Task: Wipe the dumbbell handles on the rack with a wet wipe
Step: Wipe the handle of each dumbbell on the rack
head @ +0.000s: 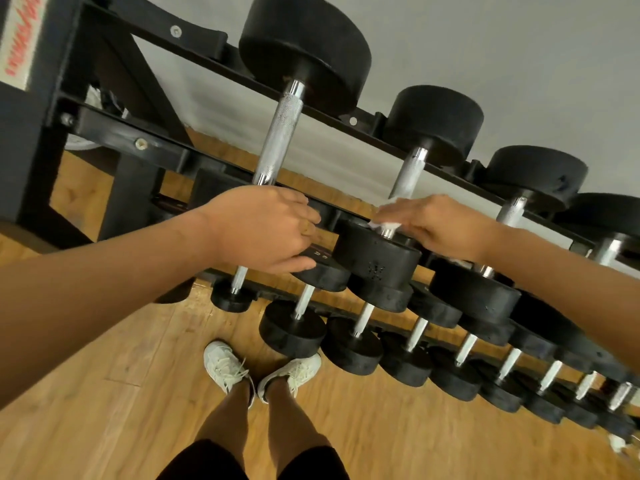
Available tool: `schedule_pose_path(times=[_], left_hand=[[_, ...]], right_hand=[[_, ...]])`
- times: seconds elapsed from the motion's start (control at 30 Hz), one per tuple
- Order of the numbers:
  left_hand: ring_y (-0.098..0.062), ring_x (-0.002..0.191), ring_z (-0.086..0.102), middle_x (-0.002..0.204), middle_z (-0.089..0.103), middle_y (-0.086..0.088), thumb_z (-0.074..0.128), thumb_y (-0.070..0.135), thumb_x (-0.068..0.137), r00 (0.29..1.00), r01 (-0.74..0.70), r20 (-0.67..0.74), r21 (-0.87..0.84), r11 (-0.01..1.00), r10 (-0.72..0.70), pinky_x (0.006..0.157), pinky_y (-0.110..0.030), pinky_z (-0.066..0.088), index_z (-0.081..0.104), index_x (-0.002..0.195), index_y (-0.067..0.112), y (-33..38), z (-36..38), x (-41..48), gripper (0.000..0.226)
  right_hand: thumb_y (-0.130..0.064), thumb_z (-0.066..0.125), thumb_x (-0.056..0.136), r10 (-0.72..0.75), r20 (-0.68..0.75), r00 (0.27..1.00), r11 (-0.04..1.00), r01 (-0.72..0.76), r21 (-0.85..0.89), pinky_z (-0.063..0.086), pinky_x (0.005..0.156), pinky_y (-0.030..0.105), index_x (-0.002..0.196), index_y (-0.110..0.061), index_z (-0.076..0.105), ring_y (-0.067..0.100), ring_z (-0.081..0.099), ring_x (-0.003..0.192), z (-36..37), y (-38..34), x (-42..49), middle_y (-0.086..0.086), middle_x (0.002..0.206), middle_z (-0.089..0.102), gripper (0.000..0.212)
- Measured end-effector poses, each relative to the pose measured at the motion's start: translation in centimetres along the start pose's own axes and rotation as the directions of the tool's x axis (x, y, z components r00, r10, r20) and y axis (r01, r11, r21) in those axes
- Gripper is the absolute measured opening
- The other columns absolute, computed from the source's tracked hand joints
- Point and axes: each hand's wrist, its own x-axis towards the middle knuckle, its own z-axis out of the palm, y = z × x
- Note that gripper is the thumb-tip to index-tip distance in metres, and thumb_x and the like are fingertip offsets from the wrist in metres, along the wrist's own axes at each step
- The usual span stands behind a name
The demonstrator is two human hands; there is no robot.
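Observation:
A black rack [166, 154] carries black dumbbells with knurled chrome handles on its upper tier. My right hand [446, 226] holds a white wet wipe [388, 216] wrapped round the near end of the second dumbbell's handle [410, 174]. My left hand [266, 226] covers the near end of the first, largest dumbbell's handle [280, 129], with its fingers curled down over the near weight head. What the left fingers grip is hidden under the hand. More dumbbell handles [510, 213] follow to the right.
A lower tier holds a row of several smaller dumbbells [294, 327] running to the right. My feet in white shoes [225, 367] stand on the wooden floor [104, 375] just in front of it. A grey wall [485, 46] backs the rack.

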Motion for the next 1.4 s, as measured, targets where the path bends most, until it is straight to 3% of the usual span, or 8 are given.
schedule_pose_path(times=[0.13, 0.4, 0.67, 0.8, 0.9, 1.03, 1.17, 1.4], left_hand=[[-0.023, 0.121, 0.066, 0.119, 0.075, -0.007, 0.025, 0.051, 0.11, 0.999, 0.025, 0.047, 0.014, 1.0, -0.026, 0.112, -0.043, 0.045, 0.079, 0.11, 0.012, 0.3, -1.0, -0.1, 0.067], [-0.026, 0.12, 0.067, 0.117, 0.076, -0.008, 0.045, 0.046, 0.108, 0.995, 0.013, 0.098, 0.038, 0.999, -0.016, 0.11, -0.042, 0.043, 0.079, 0.111, 0.01, 0.8, -2.8, 0.2, 0.05], [-0.027, 0.118, 0.069, 0.114, 0.077, -0.01, 0.053, 0.045, 0.105, 0.998, 0.006, 0.062, 0.047, 0.999, -0.008, 0.107, -0.046, 0.051, 0.079, 0.114, 0.007, 0.9, -2.6, 0.3, 0.046], [-0.026, 0.12, 0.068, 0.117, 0.076, -0.008, 0.055, 0.044, 0.103, 0.998, -0.025, 0.055, 0.067, 0.997, 0.021, 0.106, -0.046, 0.051, 0.079, 0.114, 0.009, 0.9, -2.4, 0.2, 0.044], [-0.026, 0.121, 0.068, 0.117, 0.076, -0.007, 0.059, 0.043, 0.101, 0.999, -0.035, 0.044, 0.077, 0.996, 0.032, 0.105, -0.045, 0.052, 0.079, 0.113, 0.01, 0.9, -2.4, 0.3, 0.041], [-0.026, 0.12, 0.068, 0.118, 0.076, -0.007, 0.064, 0.042, 0.099, 0.999, -0.039, 0.038, 0.088, 0.995, 0.036, 0.103, -0.045, 0.054, 0.079, 0.113, 0.01, 1.0, -2.3, 0.4, 0.039], [-0.025, 0.12, 0.068, 0.117, 0.076, -0.007, 0.06, 0.044, 0.1, 0.998, -0.031, 0.052, 0.086, 0.996, 0.027, 0.103, -0.044, 0.053, 0.08, 0.112, 0.01, 0.9, -2.4, 0.4, 0.041], [-0.024, 0.12, 0.068, 0.117, 0.076, -0.005, 0.049, 0.046, 0.104, 0.997, -0.029, 0.067, 0.092, 0.995, 0.023, 0.105, -0.043, 0.05, 0.08, 0.113, 0.011, 1.0, -2.3, 0.5, 0.047]], right_hand=[[-0.003, 0.056, 0.099, 0.36, -0.407, 0.84, 0.915, -0.231, 0.332, 0.04, 0.092, 0.002, 0.133, -0.013, 0.064, -0.004, 0.063, 0.098, 0.2, -4.1, -1.1, 0.002, 0.123, 0.069, 0.036], [-0.01, 0.049, 0.104, 0.887, -0.364, 0.283, 0.432, -0.233, 0.871, 0.05, 0.1, 0.022, 0.142, -0.021, 0.055, 0.0, 0.059, 0.112, 11.1, -11.2, -6.4, -0.002, 0.131, 0.064, 0.04], [-0.015, 0.047, 0.105, 0.964, -0.233, 0.128, 0.231, 0.029, 0.973, 0.037, 0.055, 0.01, 0.15, -0.019, 0.045, -0.002, 0.048, 0.056, 14.3, -13.5, -3.1, -0.013, 0.071, 0.049, 0.045], [-0.03, 0.05, 0.104, 0.96, -0.202, 0.195, 0.174, 0.153, 0.973, 0.051, 0.094, 0.021, 0.152, -0.023, 0.042, 0.003, 0.059, 0.115, 15.1, -13.3, -3.1, -0.018, 0.132, 0.055, 0.049], [-0.03, 0.043, 0.108, 0.946, -0.258, 0.198, 0.224, 0.177, 0.958, 0.028, 0.119, 0.02, 0.154, -0.021, 0.037, 0.001, 0.028, 0.147, 15.4, -13.8, -2.8, -0.011, 0.161, 0.032, 0.048], [-0.028, 0.04, 0.108, 0.927, -0.364, 0.091, 0.365, 0.006, 0.931, 0.029, 0.119, 0.025, 0.15, -0.027, 0.04, 0.018, 0.026, 0.147, 16.1, -13.9, -1.7, 0.006, 0.157, 0.028, 0.042], [-0.023, 0.053, 0.104, 0.954, -0.291, -0.069, 0.296, 0.071, 0.953, 0.045, 0.095, 0.011, 0.139, -0.017, 0.059, 0.006, 0.055, 0.114, 15.7, -13.1, -1.7, 0.002, 0.127, 0.057, 0.036], [-0.022, 0.066, 0.096, 0.988, -0.147, -0.048, 0.152, 0.113, 0.982, 0.049, 0.103, 0.024, 0.131, -0.011, 0.065, 0.01, 0.061, 0.118, 13.2, -9.3, -2.9, 0.002, 0.127, 0.068, 0.037]])
